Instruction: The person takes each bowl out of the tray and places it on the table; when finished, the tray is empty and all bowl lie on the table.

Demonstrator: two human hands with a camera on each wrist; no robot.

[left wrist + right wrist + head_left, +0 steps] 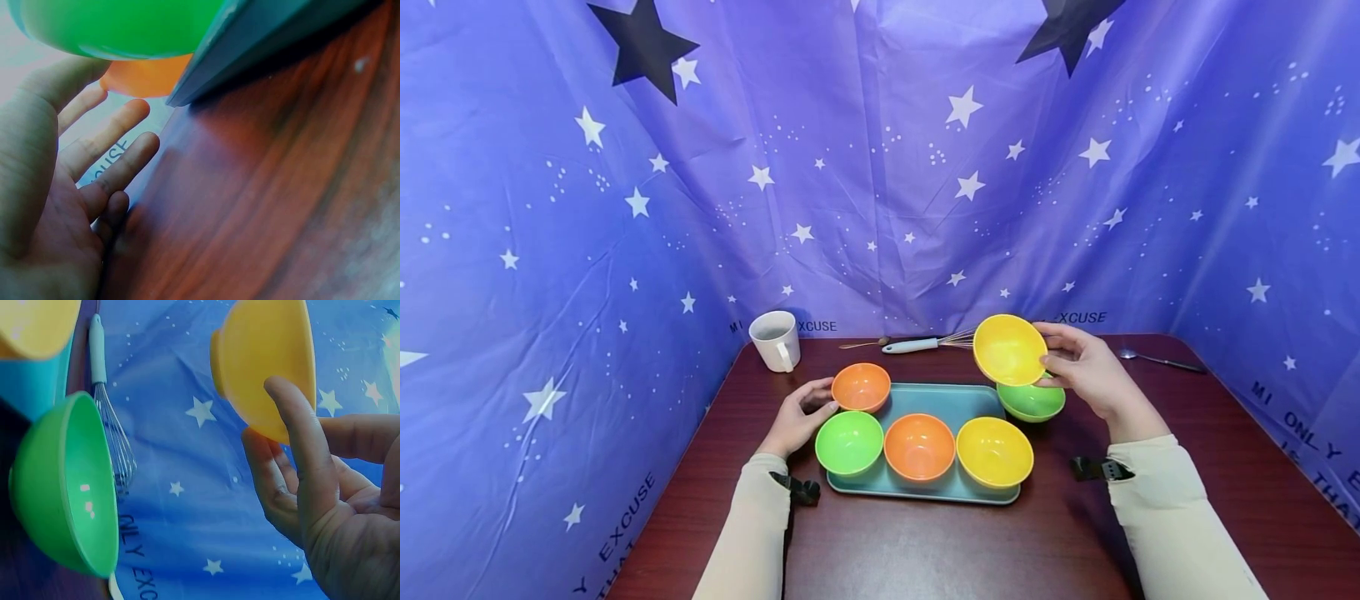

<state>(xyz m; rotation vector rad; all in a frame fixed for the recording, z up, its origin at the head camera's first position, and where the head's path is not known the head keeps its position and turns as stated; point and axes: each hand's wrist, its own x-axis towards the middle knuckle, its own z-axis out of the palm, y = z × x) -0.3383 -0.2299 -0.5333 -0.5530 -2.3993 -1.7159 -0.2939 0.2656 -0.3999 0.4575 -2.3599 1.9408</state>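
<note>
My right hand [1093,375] holds a yellow bowl [1009,350] by its side, thumb and fingers pinching it, tilted and raised over the back right of the tray; the right wrist view shows this yellow bowl [269,362] too. Below it a green bowl [1032,402] sits at the tray's right end. With loosely extended fingers, my left hand [797,419] touches the left side of an orange bowl [861,387] at the tray's back left. Along the front of the teal tray [925,492] stand another green bowl [849,443], an orange bowl [920,447] and a yellow bowl [995,452].
A white mug [775,342] stands at the back left of the brown table [880,550]. Behind the tray lie a whisk [913,345] and a small thin utensil [861,344]. A spoon [1161,361] lies at the back right. Starry cloth [865,183] hangs around the table.
</note>
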